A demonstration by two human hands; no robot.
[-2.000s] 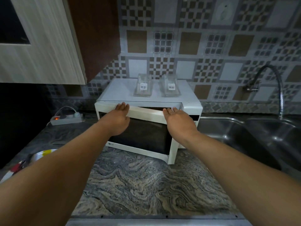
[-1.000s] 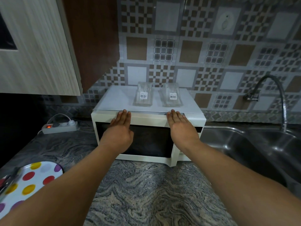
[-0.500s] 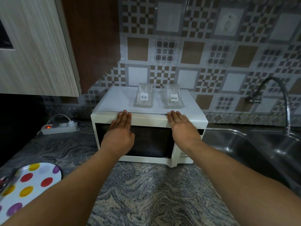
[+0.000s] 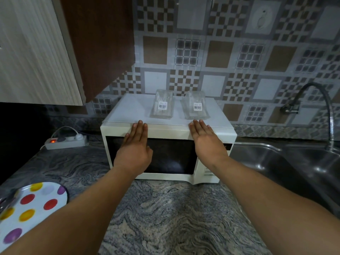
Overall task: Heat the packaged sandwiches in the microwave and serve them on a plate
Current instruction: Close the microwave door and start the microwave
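At the very front is a grey stone counter [image 4: 165, 218] with wavy lines in it. On its left edge sits a white plate [image 4: 24, 208] with red, yellow and purple dots, and part of it is cut off by the edge of the view. 2 bare arms reach forward over the counter. The left hand [image 4: 135, 148] lies flat on the front of a white microwave [image 4: 211, 132], with its fingers [image 4: 139, 128] straight and close together, pointing up at the top edge of the door. It holds nothing. The right hand [image 4: 207, 142] lies flat in the same way on the right part of the door, with its fingers a little spread, and it holds nothing too. The door is dark glass with a white frame, and it looks shut. To the left of the microwave, a grey power strip [image 4: 66, 141] lies on the counter with a small red light on. To the right is a shiny metal sink [image 4: 276, 159] with a bent tap [image 4: 322, 105] above it. On top of the microwave lie 2 sandwiches in clear packs, side by side and a little apart: the left pack [image 4: 162, 107] and the right pack [image 4: 196, 106]. Each has a white label with black bars. Behind it all is a wall of brown, grey and white square tiles [image 4: 220, 52], and a wood cupboard [image 4: 36, 52] hangs at the top left.
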